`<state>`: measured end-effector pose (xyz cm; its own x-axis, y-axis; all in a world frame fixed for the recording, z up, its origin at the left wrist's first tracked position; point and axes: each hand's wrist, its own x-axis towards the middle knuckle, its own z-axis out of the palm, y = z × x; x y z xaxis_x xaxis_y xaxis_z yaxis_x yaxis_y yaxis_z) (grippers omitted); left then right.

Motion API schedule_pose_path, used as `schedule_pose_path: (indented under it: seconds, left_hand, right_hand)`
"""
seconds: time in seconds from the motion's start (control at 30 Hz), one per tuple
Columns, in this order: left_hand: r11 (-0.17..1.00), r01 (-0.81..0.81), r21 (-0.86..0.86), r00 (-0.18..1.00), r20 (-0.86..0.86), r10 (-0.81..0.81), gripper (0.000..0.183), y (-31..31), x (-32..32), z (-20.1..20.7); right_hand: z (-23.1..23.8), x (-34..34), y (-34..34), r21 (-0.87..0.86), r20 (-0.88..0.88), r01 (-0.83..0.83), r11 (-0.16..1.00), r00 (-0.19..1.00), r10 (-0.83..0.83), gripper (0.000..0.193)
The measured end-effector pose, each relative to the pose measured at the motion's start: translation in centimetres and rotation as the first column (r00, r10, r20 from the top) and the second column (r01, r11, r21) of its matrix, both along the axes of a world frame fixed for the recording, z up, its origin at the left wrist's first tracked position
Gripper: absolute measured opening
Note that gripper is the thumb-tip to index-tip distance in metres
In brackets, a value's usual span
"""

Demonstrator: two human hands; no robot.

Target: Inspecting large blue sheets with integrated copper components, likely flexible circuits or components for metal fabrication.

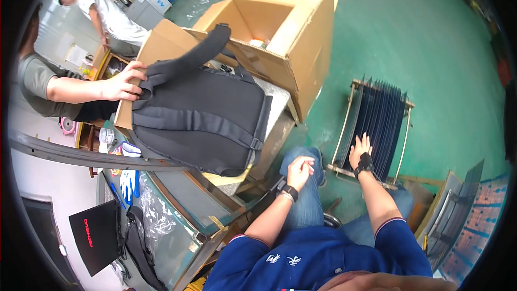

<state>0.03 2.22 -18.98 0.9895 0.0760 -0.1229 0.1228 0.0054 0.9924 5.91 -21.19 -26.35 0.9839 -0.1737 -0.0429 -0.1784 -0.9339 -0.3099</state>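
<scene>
My left hand (300, 172) rests above my left knee with its fingers curled together, and nothing shows in them. My right hand (360, 151) is open, its fingers stretched over the near left part of a rack of thin dark sheets (383, 124). The sheets stand upright, packed side by side in a metal frame (345, 121) on the floor. From this view I cannot tell whether my fingertips touch the sheets or hover just above them. Each wrist wears a dark band.
A co-worker's hand (126, 82) grips a black backpack (196, 118) at the table's edge. Behind it stands an open cardboard box (309, 37). A laptop (97, 237), gloves (129, 184) and clear plastic wrap (159, 215) lie at left. Panels (458, 215) lean at right.
</scene>
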Motion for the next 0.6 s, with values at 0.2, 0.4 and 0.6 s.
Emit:
schedule_pose_path:
  seconds: [0.2,0.4,0.6]
  left_hand:
    - [1.0,0.011,0.0,0.999,-0.04,-0.011,0.024,0.2,0.1,0.2]
    - [1.0,0.014,-0.005,0.997,-0.073,-0.014,0.026,-0.5,0.3,0.9]
    - [1.0,0.02,0.015,1.0,-0.021,-0.02,0.022,-0.6,0.2,0.0]
  right_hand:
    - [-1.5,1.1,2.4,-0.084,-0.181,-0.01,0.996,0.984,-0.005,0.029]
    - [-0.5,1.4,3.0,-0.064,-0.22,0.126,0.99,0.966,-0.137,0.028]
    - [-4.0,1.3,1.1,-0.203,-0.107,0.06,0.977,0.991,-0.083,0.024]
